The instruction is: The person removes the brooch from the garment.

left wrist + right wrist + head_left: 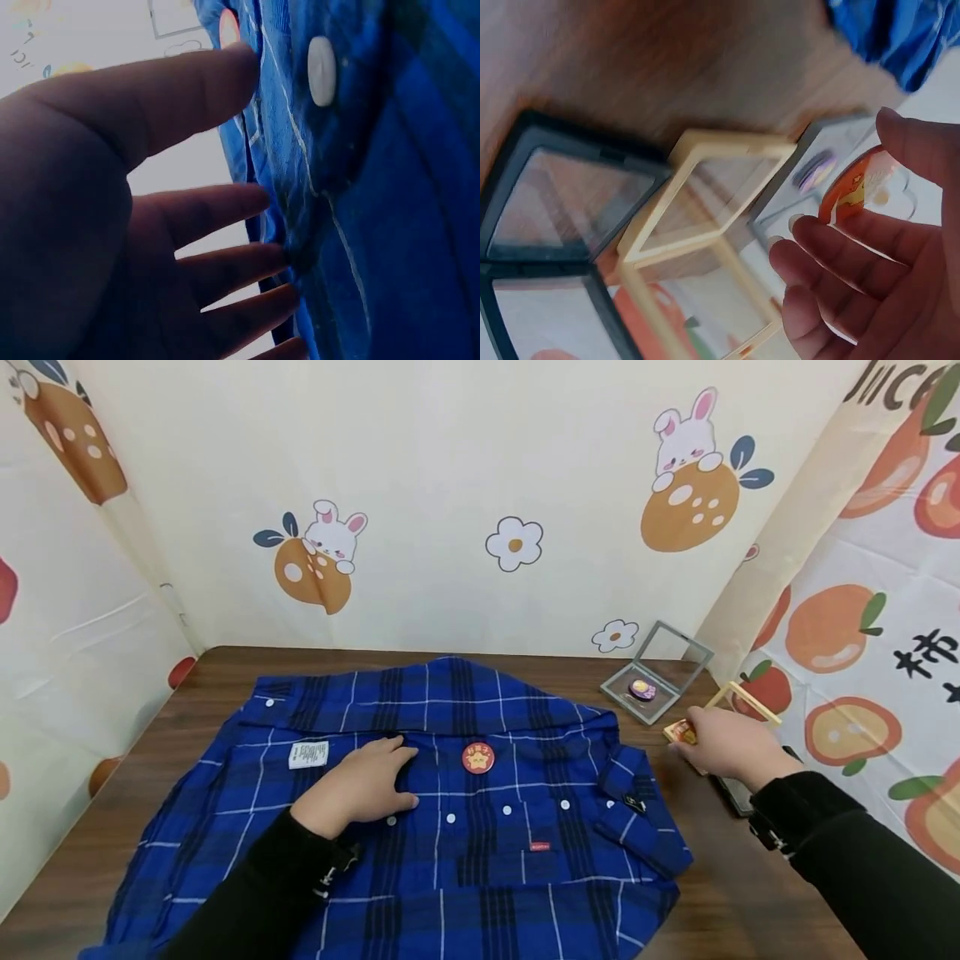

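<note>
A blue plaid shirt (pixel 487 852) lies spread on the table. My left hand (pixel 363 783) rests on it with fingers spread; in the left wrist view its thumb is near a white button (pixel 322 71). A round red badge with a paw print (pixel 477 758) sits on the shirt, right of that hand. At the right, my right hand (pixel 731 745) pinches a round orange badge (pixel 853 186) between thumb and fingers. It is above a cream-framed clear display case (pixel 660 199), which stands with its lid raised.
Behind the right hand stands an open grey display case (pixel 626 693) holding a purple badge (pixel 642 690). A black-framed open case (pixel 577 129) stands beside the cream one. Printed cloth walls (pixel 450 485) enclose the wooden table (pixel 727 877) at the back and sides.
</note>
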The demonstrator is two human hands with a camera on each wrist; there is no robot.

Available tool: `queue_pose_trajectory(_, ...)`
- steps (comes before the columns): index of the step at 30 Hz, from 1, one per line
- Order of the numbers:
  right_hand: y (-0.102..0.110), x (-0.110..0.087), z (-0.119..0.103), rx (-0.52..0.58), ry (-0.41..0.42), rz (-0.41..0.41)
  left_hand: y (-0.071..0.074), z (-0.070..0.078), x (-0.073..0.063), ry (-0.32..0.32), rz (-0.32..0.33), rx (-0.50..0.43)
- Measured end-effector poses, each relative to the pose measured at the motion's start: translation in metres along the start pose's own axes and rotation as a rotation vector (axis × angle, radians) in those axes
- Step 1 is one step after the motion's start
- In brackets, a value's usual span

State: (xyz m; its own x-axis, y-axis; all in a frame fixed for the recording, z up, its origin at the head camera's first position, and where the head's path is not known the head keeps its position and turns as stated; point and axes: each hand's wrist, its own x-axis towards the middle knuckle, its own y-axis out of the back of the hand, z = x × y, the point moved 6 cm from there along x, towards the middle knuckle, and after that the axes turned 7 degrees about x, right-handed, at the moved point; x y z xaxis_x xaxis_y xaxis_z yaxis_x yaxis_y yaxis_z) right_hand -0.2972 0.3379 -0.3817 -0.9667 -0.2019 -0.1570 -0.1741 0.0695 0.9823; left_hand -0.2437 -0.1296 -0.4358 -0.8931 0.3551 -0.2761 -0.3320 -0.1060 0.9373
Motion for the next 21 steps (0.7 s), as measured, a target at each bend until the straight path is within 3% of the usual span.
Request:
queue_pose_trajectory(8,-0.001,0.016,0.030,0.024,-0.014,-0.017,-0.001,-0.003,0.003,0.000,-0.016,-0.007)
queue_pose_trajectory(21,-0.011,0.024,0.042,0.104,-0.131,-0.175,-0.001,0.001,0.000,0.003,-0.018,-0.002)
